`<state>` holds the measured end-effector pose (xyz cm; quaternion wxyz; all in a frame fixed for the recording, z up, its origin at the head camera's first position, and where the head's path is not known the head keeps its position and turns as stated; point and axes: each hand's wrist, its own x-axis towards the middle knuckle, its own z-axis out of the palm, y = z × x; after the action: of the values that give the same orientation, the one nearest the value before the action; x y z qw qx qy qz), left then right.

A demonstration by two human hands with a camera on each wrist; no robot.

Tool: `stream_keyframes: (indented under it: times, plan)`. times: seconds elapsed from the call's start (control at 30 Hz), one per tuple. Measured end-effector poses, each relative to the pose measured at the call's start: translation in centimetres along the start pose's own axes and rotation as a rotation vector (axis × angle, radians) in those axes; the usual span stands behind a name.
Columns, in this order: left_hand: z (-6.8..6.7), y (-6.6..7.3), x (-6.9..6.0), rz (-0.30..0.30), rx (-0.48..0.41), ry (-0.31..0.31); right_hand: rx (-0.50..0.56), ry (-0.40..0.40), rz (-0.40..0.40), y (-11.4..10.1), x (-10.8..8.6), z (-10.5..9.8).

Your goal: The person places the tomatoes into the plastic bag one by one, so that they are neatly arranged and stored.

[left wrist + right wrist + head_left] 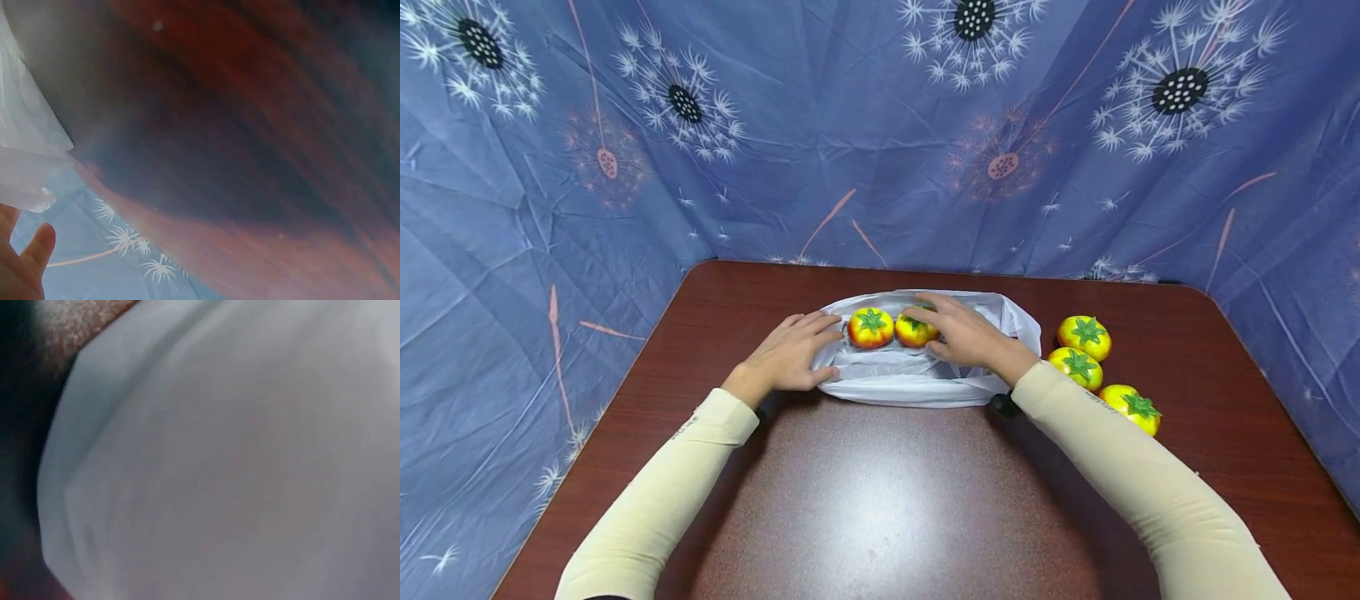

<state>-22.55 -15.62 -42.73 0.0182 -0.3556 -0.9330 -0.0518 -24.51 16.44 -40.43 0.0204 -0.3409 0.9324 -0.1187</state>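
A white plastic bag (895,390) lies spread on the table with its mouth facing up. Inside it, one yellow-red tomato (871,328) with a green leafy top sits at the left. Beside that, my right hand (962,332) holds a second tomato (916,332), fingers over its far side and thumb at its near side. My left hand (796,352) rests at the bag's left edge, fingers extended and thumb apart. In the left wrist view, part of the left hand (25,262) shows below the bag (31,137). White bag plastic (219,475) fills most of the right wrist view.
To the right of the bag, three more tomatoes lie near the right forearm: a far one (1084,337), a middle one (1077,368) and a near one (1131,408) partly behind the sleeve. The brown table (775,500) meets a blue patterned cloth (850,167) at its back and sides.
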Motion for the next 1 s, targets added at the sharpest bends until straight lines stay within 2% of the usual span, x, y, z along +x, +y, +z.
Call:
stream_keyframes:
  times: [0.27,0.63,0.8,1.0]
  plan:
    - [-0.2,0.0,-0.1,-0.009,-0.014,-0.005,0.040,-0.011,-0.020,-1.2,-1.8,-3.5]
    - [0.1,0.1,0.0,-0.002,-0.002,0.001,0.055,0.040,-0.004,-1.4,-8.9,-7.9]
    - [0.0,0.1,0.0,-0.002,0.012,0.014,0.027,0.104,-0.004,-0.8,-11.4,-9.1]
    - [-0.1,0.1,0.0,-0.006,0.009,0.008,0.052,0.175,0.070,0.1,-14.0,-10.0]
